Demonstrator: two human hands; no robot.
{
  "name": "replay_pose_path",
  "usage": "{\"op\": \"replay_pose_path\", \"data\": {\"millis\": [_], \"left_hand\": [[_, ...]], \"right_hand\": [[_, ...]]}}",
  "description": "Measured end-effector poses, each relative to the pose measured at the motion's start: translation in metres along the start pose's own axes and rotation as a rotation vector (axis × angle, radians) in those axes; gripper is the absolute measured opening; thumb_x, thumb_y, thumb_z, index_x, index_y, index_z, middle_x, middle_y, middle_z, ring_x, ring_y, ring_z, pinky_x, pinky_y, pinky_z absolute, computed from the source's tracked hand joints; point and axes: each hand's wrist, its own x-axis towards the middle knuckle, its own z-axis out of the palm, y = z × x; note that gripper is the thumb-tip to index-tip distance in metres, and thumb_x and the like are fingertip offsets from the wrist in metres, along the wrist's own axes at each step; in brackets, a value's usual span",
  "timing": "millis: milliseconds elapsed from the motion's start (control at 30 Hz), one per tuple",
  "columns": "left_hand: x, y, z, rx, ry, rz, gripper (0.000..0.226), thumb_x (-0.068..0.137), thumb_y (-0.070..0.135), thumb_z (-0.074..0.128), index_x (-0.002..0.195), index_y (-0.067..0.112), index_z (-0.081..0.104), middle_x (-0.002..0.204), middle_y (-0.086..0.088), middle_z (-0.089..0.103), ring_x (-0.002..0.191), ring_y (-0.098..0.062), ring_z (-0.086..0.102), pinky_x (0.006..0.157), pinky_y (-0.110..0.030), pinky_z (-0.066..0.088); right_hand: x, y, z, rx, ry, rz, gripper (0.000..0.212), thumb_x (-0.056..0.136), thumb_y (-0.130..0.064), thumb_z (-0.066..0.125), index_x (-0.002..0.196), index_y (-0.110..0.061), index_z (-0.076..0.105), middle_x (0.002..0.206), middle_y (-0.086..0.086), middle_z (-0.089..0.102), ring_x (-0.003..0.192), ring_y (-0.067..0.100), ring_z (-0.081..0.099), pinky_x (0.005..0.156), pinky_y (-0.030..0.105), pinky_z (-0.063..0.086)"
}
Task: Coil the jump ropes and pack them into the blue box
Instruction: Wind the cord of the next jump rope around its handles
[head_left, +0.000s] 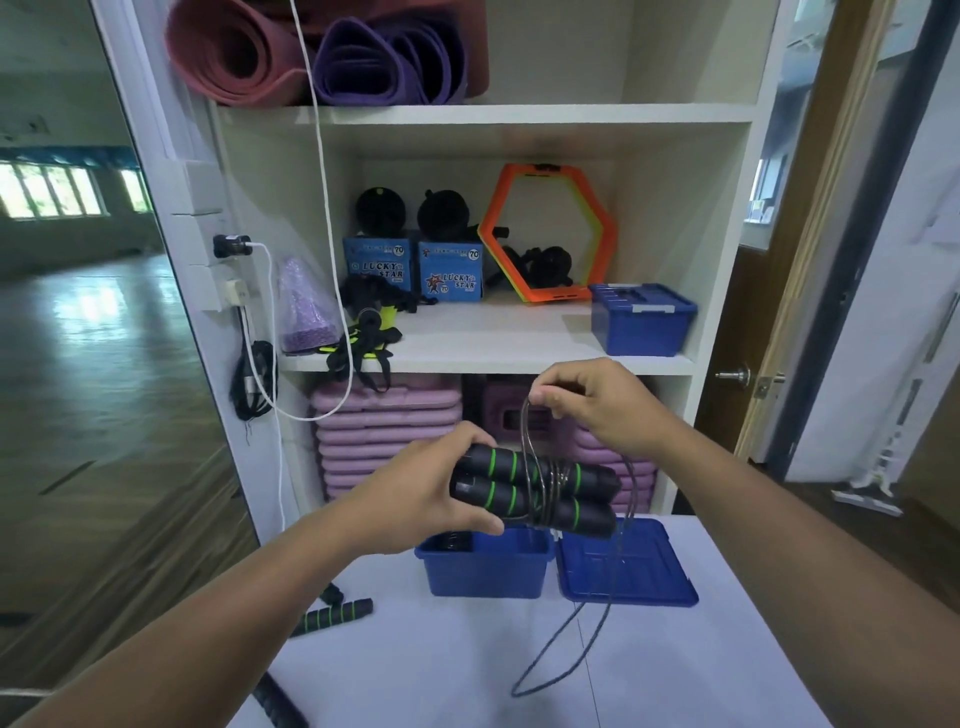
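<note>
Black foam handles lie side by side, long axis left-right; left hand grips them. Right hand pinches the cord above.

Matt foam was noted on the handles above the glossy plastic blue box; the cord was seen smooth.

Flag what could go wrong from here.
The cord looks loosely wrapped on the handles; if the right hand slackens its pinch, it may unwind. Its hanging tail trails over the lid and could snag. The left hand grips only the handle ends, so the pair may splay.
</note>
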Motion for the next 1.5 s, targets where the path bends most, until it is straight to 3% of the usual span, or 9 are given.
{"op": "replay_pose_path", "data": {"millis": [100, 300, 400, 533, 733, 1067, 1233, 1333, 1500], "left_hand": [[-0.008, 0.007, -0.003, -0.173, -0.007, 0.028, 0.056, 0.073, 0.025, 0.088, 0.113, 0.031, 0.051, 0.102, 0.016, 0.071, 0.09, -0.002, 0.069, 0.082, -0.028, 0.055], [-0.008, 0.002, -0.011, -0.44, 0.184, 0.019, 0.06, 0.059, 0.037, 0.092, 0.107, 0.044, 0.057, 0.108, 0.004, 0.07, 0.103, -0.023, 0.07, 0.094, -0.052, 0.054], [-0.001, -0.002, -0.01, -0.378, 0.307, -0.001, 0.057, 0.065, 0.03, 0.092, 0.109, 0.036, 0.057, 0.103, 0.004, 0.071, 0.096, -0.018, 0.07, 0.09, -0.047, 0.055], [0.013, -0.012, -0.015, -0.522, 0.448, -0.061, 0.047, 0.073, 0.006, 0.086, 0.11, 0.014, 0.057, 0.105, -0.007, 0.073, 0.098, -0.022, 0.072, 0.084, -0.036, 0.06], [0.032, -0.04, -0.021, -0.178, 0.61, -0.235, 0.052, 0.075, 0.025, 0.087, 0.113, 0.019, 0.053, 0.097, 0.007, 0.069, 0.075, -0.01, 0.064, 0.055, -0.023, 0.046], [0.031, -0.049, 0.004, 0.097, 0.304, -0.235, 0.049, 0.081, 0.03, 0.082, 0.111, 0.02, 0.044, 0.105, 0.002, 0.065, 0.09, -0.016, 0.063, 0.075, -0.031, 0.052], [0.017, -0.036, 0.012, -0.09, 0.044, -0.077, 0.048, 0.081, 0.035, 0.078, 0.111, 0.035, 0.041, 0.114, 0.009, 0.066, 0.1, -0.011, 0.067, 0.089, -0.045, 0.055], [0.006, -0.02, 0.013, -0.302, -0.066, 0.004, 0.05, 0.086, 0.023, 0.075, 0.123, 0.027, 0.041, 0.119, 0.003, 0.067, 0.108, -0.018, 0.068, 0.098, -0.05, 0.051], [-0.012, -0.006, 0.006, -0.547, -0.164, 0.029, 0.045, 0.091, 0.002, 0.067, 0.126, 0.011, 0.041, 0.125, -0.021, 0.06, 0.109, -0.023, 0.066, 0.099, -0.046, 0.052]], "right_hand": [[-0.005, 0.006, -0.001, 0.088, -0.033, 0.039, 0.013, 0.091, -0.029, 0.07, 0.079, -0.032, 0.074, 0.07, -0.001, 0.068, 0.068, 0.009, 0.058, 0.074, 0.034, 0.05], [-0.03, 0.021, 0.035, 0.662, 0.015, 0.325, 0.023, 0.094, 0.008, 0.049, 0.082, -0.007, 0.062, 0.069, -0.002, 0.067, 0.063, 0.009, 0.063, 0.065, 0.024, 0.054], [-0.049, 0.026, 0.062, 0.489, 0.007, 0.341, 0.016, 0.101, -0.002, 0.049, 0.087, -0.002, 0.058, 0.053, -0.011, 0.058, 0.045, 0.003, 0.044, 0.052, 0.019, 0.036], [-0.064, 0.029, 0.086, 0.478, -0.033, 0.335, 0.027, 0.105, -0.024, 0.046, 0.106, -0.007, 0.067, 0.06, -0.005, 0.05, 0.049, 0.009, 0.033, 0.049, 0.021, 0.028], [-0.067, 0.021, 0.086, 0.306, -0.157, 0.334, 0.025, 0.104, -0.027, 0.047, 0.102, -0.012, 0.067, 0.055, -0.01, 0.045, 0.049, 0.007, 0.033, 0.049, 0.021, 0.03], [-0.029, -0.018, 0.03, -0.18, -0.143, 0.056, 0.02, 0.099, -0.034, 0.058, 0.082, -0.03, 0.067, 0.06, -0.017, 0.062, 0.056, 0.002, 0.052, 0.058, 0.024, 0.043], [-0.008, -0.034, 0.004, -0.273, -0.159, -0.006, 0.019, 0.097, -0.034, 0.061, 0.092, -0.022, 0.074, 0.07, -0.004, 0.067, 0.058, 0.008, 0.053, 0.059, 0.028, 0.045], [-0.003, -0.032, 0.0, -0.255, -0.152, -0.023, 0.017, 0.094, -0.036, 0.064, 0.09, -0.024, 0.075, 0.068, -0.003, 0.067, 0.067, 0.026, 0.061, 0.065, 0.04, 0.051], [-0.011, -0.017, 0.001, 0.034, -0.106, 0.039, 0.02, 0.082, -0.032, 0.077, 0.08, -0.012, 0.075, 0.074, 0.018, 0.068, 0.064, 0.018, 0.055, 0.068, 0.043, 0.05]]}}
